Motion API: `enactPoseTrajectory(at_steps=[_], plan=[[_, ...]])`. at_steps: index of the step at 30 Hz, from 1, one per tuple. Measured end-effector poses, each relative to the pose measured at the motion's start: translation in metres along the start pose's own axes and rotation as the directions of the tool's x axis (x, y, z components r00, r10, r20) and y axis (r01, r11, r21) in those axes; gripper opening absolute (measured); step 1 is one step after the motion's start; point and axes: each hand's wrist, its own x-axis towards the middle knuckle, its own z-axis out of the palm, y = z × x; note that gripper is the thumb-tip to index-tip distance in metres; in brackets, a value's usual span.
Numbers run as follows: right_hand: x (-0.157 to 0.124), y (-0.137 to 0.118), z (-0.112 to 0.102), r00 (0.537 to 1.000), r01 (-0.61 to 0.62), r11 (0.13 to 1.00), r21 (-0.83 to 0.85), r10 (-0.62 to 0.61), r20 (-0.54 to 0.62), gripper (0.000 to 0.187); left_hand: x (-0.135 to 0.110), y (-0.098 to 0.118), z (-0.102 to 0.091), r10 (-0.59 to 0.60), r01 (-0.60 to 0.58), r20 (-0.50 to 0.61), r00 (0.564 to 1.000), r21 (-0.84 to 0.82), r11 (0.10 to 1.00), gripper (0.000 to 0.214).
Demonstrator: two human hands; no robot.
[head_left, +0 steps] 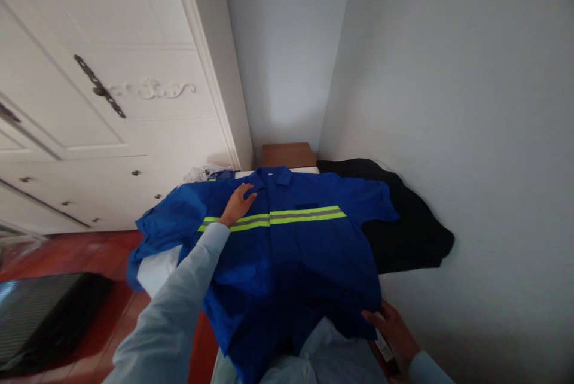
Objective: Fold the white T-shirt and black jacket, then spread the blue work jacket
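Note:
A blue work shirt (pixel 291 252) with a yellow-green reflective stripe across the chest lies spread out, front up, on a narrow surface before me. My left hand (pixel 237 204) rests flat on its upper left chest near the collar, fingers stretched out. Down at the near right, my right hand (pixel 390 327) pinches the shirt's bottom hem, fingers closed on the cloth. Both my sleeves are pale blue.
A black garment (pixel 408 222) lies to the right of the shirt against the white wall. A brown wooden stand (pixel 287 155) sits in the far corner. White wardrobe doors (pixel 103 109) stand at left above a red-brown floor with a dark case (pixel 45 312).

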Motion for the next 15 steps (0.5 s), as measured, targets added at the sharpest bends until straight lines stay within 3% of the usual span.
enactPoseTrajectory(at_steps=[3, 5, 7, 9, 10, 12, 14, 15], plan=[[0.008, 0.004, 0.000, 0.992, -0.012, 1.000, 0.021, 0.009, 0.127, 0.064, -0.057, 0.031, -0.018, 0.088, -0.085, 0.018, 0.996, -0.147, 0.986, 0.047], [0.013, 0.004, -0.003, 0.987, -0.001, 1.000, -0.026, 0.005, 0.160, 0.073, -0.102, 0.049, -0.029, 0.127, -0.117, 0.000, 0.992, -0.379, 0.918, 0.041], [0.016, -0.002, -0.010, 0.977, 0.026, 0.995, -0.101, -0.004, 0.211, 0.078, -0.146, 0.060, -0.037, 0.075, -0.093, -0.057, 0.996, -0.480, 0.872, 0.032], [0.018, -0.018, -0.023, 0.941, 0.089, 0.973, -0.214, -0.012, 0.337, 0.072, -0.183, 0.061, -0.042, -0.076, -0.034, -0.176, 0.981, -0.551, 0.834, 0.029], [0.018, -0.031, -0.032, 0.910, 0.126, 0.944, -0.306, 0.012, 0.414, 0.064, -0.198, 0.059, -0.042, -0.176, -0.002, -0.248, 0.952, -0.584, 0.812, 0.030], [0.016, -0.067, -0.047, 0.837, 0.201, 0.830, -0.520, 0.130, 0.532, 0.043, -0.223, 0.049, -0.041, -0.377, 0.062, -0.384, 0.843, -0.627, 0.776, 0.031], [0.012, -0.115, -0.053, 0.785, 0.275, 0.696, -0.663, 0.235, 0.573, 0.034, -0.241, 0.035, -0.038, -0.527, 0.152, -0.503, 0.685, -0.609, 0.779, 0.031], [0.010, -0.142, -0.050, 0.754, 0.355, 0.715, -0.602, 0.162, 0.636, 0.035, -0.249, 0.028, -0.035, -0.568, 0.201, -0.561, 0.602, -0.582, 0.788, 0.030]])
